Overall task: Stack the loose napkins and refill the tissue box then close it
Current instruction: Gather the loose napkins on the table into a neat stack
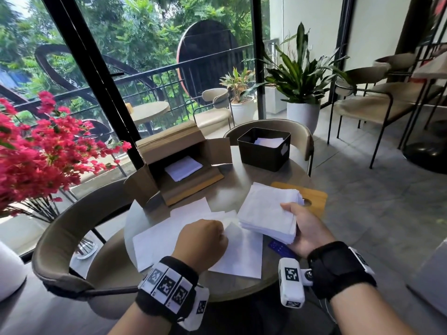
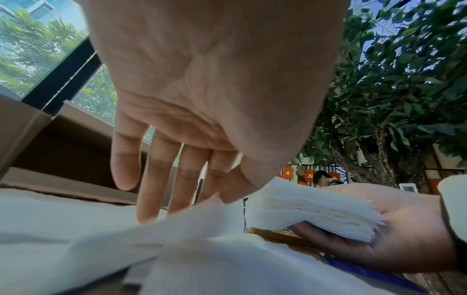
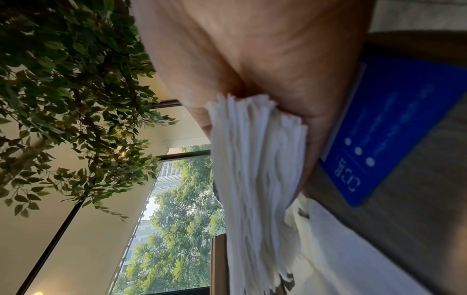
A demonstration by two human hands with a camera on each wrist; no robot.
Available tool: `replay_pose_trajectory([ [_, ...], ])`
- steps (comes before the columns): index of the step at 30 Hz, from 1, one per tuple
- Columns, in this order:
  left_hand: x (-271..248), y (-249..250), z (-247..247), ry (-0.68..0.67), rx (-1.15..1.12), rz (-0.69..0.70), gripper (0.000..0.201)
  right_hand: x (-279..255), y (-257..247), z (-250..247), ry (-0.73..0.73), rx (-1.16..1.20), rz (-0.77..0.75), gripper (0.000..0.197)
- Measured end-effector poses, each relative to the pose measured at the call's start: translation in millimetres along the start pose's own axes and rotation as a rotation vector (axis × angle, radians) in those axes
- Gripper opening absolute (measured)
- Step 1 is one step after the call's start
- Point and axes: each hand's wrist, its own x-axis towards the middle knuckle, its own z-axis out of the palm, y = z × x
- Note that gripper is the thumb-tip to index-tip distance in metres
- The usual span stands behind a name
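My right hand point(image 1: 294, 221) grips a thick stack of white napkins point(image 1: 266, 211), thumb on top and fingers beneath, just above the wooden lid point(image 1: 314, 198). In the right wrist view the stack point(image 3: 257, 169) fans out from the palm. My left hand point(image 1: 223, 229) pinches the lifted edge of a loose napkin point(image 1: 232, 227) beside the stack; in the left wrist view thumb and forefinger meet on that napkin point(image 2: 202, 215). More loose napkins point(image 1: 159, 240) lie flat below. The black tissue box point(image 1: 264, 151) stands open at the table's far side with napkins inside.
An open cardboard box point(image 1: 179, 160) holding napkins sits at the far left of the round table point(image 1: 244, 175). A blue card point(image 1: 280, 247) lies under my right palm. Chairs ring the table; red flowers point(image 1: 36, 151) stand to the left.
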Motion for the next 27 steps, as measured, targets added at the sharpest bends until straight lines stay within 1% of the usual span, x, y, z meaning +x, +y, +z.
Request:
replay_pose_trajectory([
  [5, 1, 7, -3, -0.032, 0.061, 0.03, 0.021, 0, 0, 0, -0.003, 0.007, -0.006, 0.019],
  [7, 3, 11, -3, -0.011, 0.083, 0.036, 0.017, -1, 0, 0, -0.003, 0.018, -0.007, 0.023],
  [8, 3, 12, -3, 0.011, 0.083, 0.026, 0.019, -1, 1, 0, 0.001, 0.02, -0.005, 0.024],
  [12, 8, 5, -11, 0.099, 0.005, -0.069, 0.039, -3, 1, 0, 0.004, 0.03, 0.006, 0.029],
  [16, 20, -13, -35, 0.187, -0.134, -0.152, 0.045, -6, -1, 1, -0.005, 0.005, 0.008, 0.023],
  [18, 29, -14, -51, 0.247, -0.146, -0.168, 0.047, -6, -1, 1, -0.013, -0.009, 0.004, 0.023],
  [20, 38, -4, -65, 0.307, -0.112, -0.163, 0.047, -6, -1, 3, -0.023, -0.021, 0.0, 0.016],
  [22, 49, 16, -72, 0.342, -0.065, -0.145, 0.042, -8, -2, 5, -0.04, -0.031, -0.001, 0.008],
  [23, 56, 28, -72, 0.348, -0.051, -0.129, 0.035, -10, -2, 5, -0.048, -0.034, -0.005, 0.008],
  [25, 69, 52, -68, 0.325, -0.057, -0.076, 0.021, -10, -1, 5, -0.053, -0.039, -0.011, 0.015],
  [27, 80, 71, -58, 0.271, -0.098, -0.023, 0.008, -9, 0, 3, -0.054, -0.045, -0.012, 0.023],
])
